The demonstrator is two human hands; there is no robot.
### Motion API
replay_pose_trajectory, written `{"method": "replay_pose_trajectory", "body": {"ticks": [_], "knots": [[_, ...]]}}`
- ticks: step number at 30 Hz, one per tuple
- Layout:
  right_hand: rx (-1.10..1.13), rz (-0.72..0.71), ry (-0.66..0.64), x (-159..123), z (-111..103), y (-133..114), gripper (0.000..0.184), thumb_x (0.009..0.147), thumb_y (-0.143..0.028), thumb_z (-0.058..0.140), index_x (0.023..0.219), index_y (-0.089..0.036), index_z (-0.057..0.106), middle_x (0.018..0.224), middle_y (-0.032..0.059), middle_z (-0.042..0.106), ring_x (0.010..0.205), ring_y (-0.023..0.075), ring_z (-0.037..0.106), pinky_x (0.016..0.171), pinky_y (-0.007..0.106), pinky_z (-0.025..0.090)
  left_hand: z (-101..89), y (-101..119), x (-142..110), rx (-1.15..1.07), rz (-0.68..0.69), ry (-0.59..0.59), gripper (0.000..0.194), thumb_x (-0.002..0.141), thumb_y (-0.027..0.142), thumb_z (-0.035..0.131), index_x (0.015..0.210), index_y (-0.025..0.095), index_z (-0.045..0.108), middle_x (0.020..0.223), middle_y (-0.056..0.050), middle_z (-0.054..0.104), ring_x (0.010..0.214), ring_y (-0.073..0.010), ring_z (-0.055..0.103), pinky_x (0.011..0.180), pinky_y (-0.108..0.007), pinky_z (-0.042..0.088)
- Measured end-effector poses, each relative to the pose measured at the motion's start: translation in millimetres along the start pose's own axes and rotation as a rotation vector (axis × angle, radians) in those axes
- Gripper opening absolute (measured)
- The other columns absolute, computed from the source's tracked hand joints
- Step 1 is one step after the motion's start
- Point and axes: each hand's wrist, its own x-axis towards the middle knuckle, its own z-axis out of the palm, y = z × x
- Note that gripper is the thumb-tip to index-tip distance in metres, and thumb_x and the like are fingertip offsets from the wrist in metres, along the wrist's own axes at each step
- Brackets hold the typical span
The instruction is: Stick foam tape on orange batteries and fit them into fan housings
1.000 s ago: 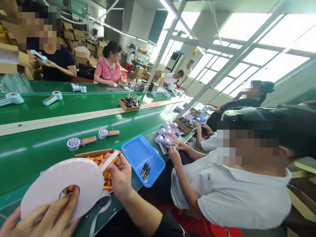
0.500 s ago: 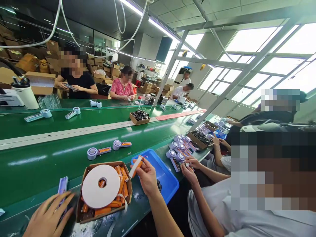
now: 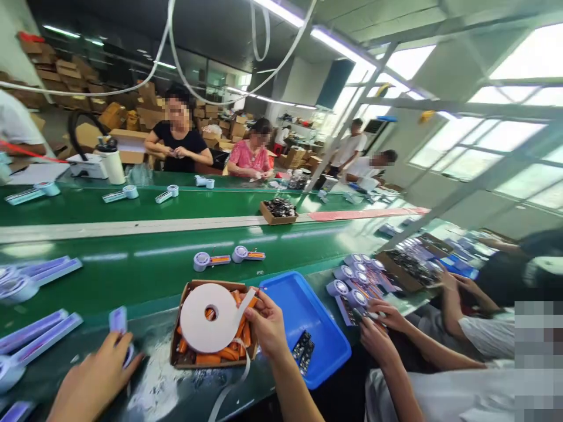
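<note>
Right fingers (image 3: 266,300) pinch orange piece (image 3: 253,302), white strip (image 3: 242,310) | left fingers (image 3: 125,342) curl over lavender casing (image 3: 117,320)

Lower centre of frame: tape roll (image 3: 196,331), matt white, smooth, paper-like. Beneath: box (image 3: 175,351), matt brown cardboard. Inside: orange packs (image 3: 209,358), glossy, plastic-like wrap. Right of box: blue tray (image 3: 285,299), smooth plastic, slight sheen. Mid-frame, full width: green belt (image 3: 149,241), smooth, glossy, streaked with reflections. Lower left: purple fan (image 3: 117,320), smooth plastic; bench top (image 3: 147,328), glossy, with whitish, rough-looking patch. Upper left: cartons (image 3: 68,73), matt cardboard.
</note>
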Motion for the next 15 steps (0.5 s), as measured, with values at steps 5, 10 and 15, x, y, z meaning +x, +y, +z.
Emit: {"method": "replay_pose_trajectory", "body": {"ticks": [5, 10, 15], "knots": [[-0.084, 0.007, 0.001, -5, -1, -7, 0.057, 0.065, -0.033, 0.102, 0.117, -0.026, 0.079, 0.111, 0.0089, 0.084, 0.095, 0.0268, 0.083, 0.084, 0.036, 0.07, -81.0, 21, 62, 0.097, 0.296, 0.069, 0.046, 0.098, 0.018, 0.051, 0.141, 0.016, 0.067, 0.14, -0.021, 0.064, 0.124, -0.0337, 0.067, 0.099, -0.046, 0.058], [-0.177, -0.059, -0.088, -6, 11, -24, 0.052, 0.066, -0.033, 0.102, 0.114, -0.027, 0.081, 0.111, 0.0099, 0.084, 0.093, 0.029, 0.084, 0.081, 0.038, 0.071, -87.6, 2, 153, 0.14, 0.378, -0.055, 0.037, 0.077, 0.01, 0.078, 0.113, 0.015, 0.079, 0.139, -0.026, 0.063, 0.134, -0.0425, 0.056, 0.116, -0.061, 0.043], [-0.247, -0.108, -0.138, -10, 7, -34, 0.051, 0.068, -0.029, 0.101, 0.115, -0.027, 0.083, 0.108, 0.0133, 0.084, 0.093, 0.0329, 0.084, 0.078, 0.041, 0.072, -68.3, -29, 179, 0.057, 0.426, -0.047, 0.045, 0.085, 0.012, 0.07, 0.128, 0.025, 0.073, 0.145, -0.015, 0.064, 0.139, -0.0351, 0.054, 0.118, -0.053, 0.042]]}}
